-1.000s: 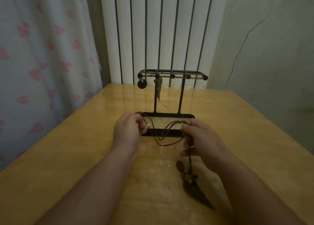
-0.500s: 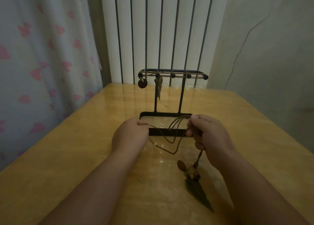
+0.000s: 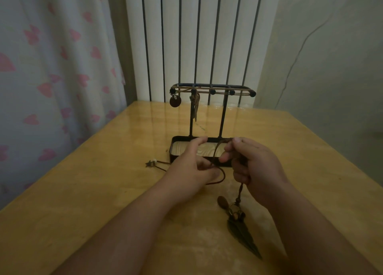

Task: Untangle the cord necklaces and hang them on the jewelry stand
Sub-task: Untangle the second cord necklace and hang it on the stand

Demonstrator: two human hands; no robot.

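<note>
1. head view: right hand (image 3: 257, 166) is curled round the dark cord necklace (image 3: 240, 192), thumb and forefinger pinching it just in front of the jewelry stand (image 3: 223, 117), over its base tray (image 3: 172, 150). the arrowhead pendant (image 3: 242, 233) trails from under that hand and lies on the table (image 3: 83, 191).
2. left hand (image 3: 186, 171): forefinger and thumb spread wide, cord crossing by the thumb. whether it pinches the cord cannot be told; the contact is hidden.
3. change over the last 1 s: the hands were apart with the cord strung between them. the left hand has now moved in beside the right and opened up, and slack cord loops low between them.
4. newly in view: a star pendant (image 3: 149, 163) with a pale bead, on the table just left of the base tray, its cord running back under the left hand. 0.5 s ago the left hand covered that spot.
5. judgement: the star strand looks released from the left hand, so 1 strand is probably coming free of the arrowhead necklace. a crossing hidden under the left hand cannot be ruled out.
6. stand status: 2 pieces already hang at the left pegs, a disc pendant (image 3: 175, 101) and a long pendant (image 3: 195, 110). pegs to the right carry no pendant.
7. judgement: roughly half done, with 2 necklaces left to hang.
</note>
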